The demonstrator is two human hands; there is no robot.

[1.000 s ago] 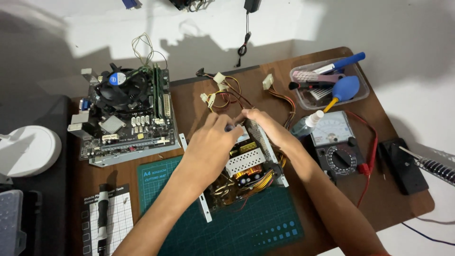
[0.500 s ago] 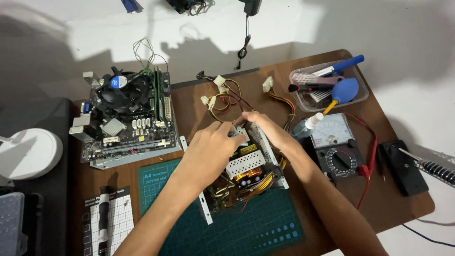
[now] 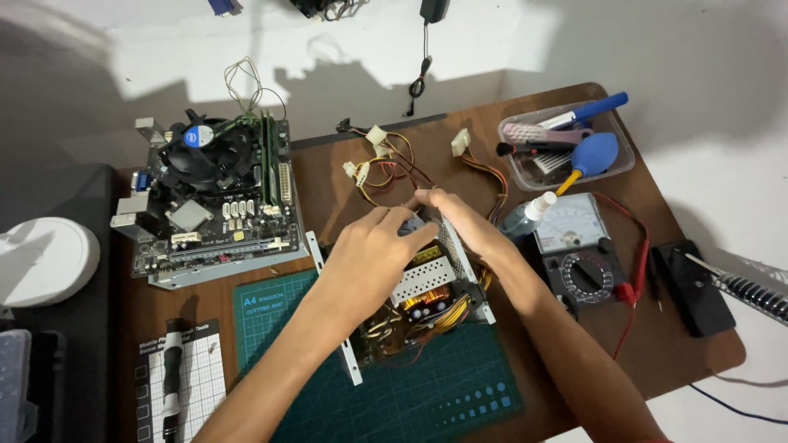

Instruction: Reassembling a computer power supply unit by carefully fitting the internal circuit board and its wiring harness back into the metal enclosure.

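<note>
On the brown tabletop (image 3: 345, 168) I see a motherboard (image 3: 215, 201) at left and a green cutting mat (image 3: 427, 394) bearing an opened power supply (image 3: 419, 299), its coloured cables (image 3: 394, 160) fanning toward the wall. My left hand (image 3: 373, 254) and right hand (image 3: 460, 221) meet over the unit's far end, fingers curled narrow around a small grey part I cannot tell clearly. Just right sit an analog multimeter (image 3: 579, 246) with red leads and a clear tray (image 3: 566, 148) of tools.
</note>
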